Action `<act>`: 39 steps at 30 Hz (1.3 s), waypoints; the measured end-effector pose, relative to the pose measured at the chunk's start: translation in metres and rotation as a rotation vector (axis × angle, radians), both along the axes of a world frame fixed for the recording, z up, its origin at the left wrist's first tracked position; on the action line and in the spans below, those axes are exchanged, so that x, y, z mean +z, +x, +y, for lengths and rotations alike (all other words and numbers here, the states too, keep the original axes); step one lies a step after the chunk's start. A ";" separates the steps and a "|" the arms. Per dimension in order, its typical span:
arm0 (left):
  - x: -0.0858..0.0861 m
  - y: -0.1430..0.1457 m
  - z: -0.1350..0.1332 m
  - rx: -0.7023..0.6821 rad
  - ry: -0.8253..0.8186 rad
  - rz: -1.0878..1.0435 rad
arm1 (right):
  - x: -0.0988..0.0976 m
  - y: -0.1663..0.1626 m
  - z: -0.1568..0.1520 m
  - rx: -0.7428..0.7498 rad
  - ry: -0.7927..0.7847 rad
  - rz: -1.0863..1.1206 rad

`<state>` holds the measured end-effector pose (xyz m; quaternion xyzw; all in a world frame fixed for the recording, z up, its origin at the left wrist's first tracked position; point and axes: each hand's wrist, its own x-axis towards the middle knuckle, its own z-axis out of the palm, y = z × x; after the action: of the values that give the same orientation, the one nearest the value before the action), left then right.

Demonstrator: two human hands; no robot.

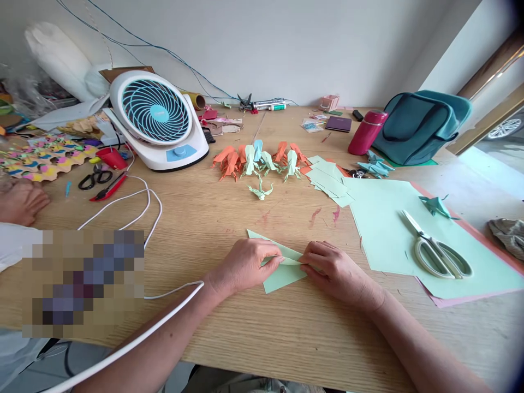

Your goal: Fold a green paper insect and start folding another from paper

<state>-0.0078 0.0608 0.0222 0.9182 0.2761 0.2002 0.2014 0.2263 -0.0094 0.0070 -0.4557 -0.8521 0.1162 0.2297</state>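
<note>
A light green sheet of paper (pixel 284 278) lies on the wooden table in front of me, partly folded, with a raised crease running across it. My left hand (pixel 254 265) pinches the fold from the left, thumb and fingers together. From the right, my right hand (pixel 333 270) grips the other end of that fold with its fingers curled. Beyond the hands stands a cluster of folded paper figures in orange (pixel 229 162), pale green (pixel 291 164) and blue. One small green figure (pixel 261 190) sits apart, nearer to me.
To the right, scissors (pixel 440 254) rest on large green sheets (pixel 380 218). Cut paper pieces (pixel 327 177) lie behind them. A fan (pixel 158 117) stands back left, a pink bottle (pixel 367 132) and teal bag (pixel 417 128) back right. A white cable (pixel 159 213) crosses the left; another person's hand (pixel 22 201) rests there.
</note>
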 end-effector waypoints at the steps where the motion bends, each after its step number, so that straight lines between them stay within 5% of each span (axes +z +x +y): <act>1: 0.000 0.000 0.000 -0.001 -0.004 0.005 | 0.001 0.000 0.000 0.001 -0.008 0.001; 39: -0.007 0.004 -0.006 -0.008 0.092 0.095 | -0.009 0.008 -0.002 0.020 -0.037 0.020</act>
<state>-0.0039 0.0545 0.0151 0.9361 0.2722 0.1681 0.1465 0.2339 -0.0113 -0.0024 -0.4501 -0.8520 0.1390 0.2285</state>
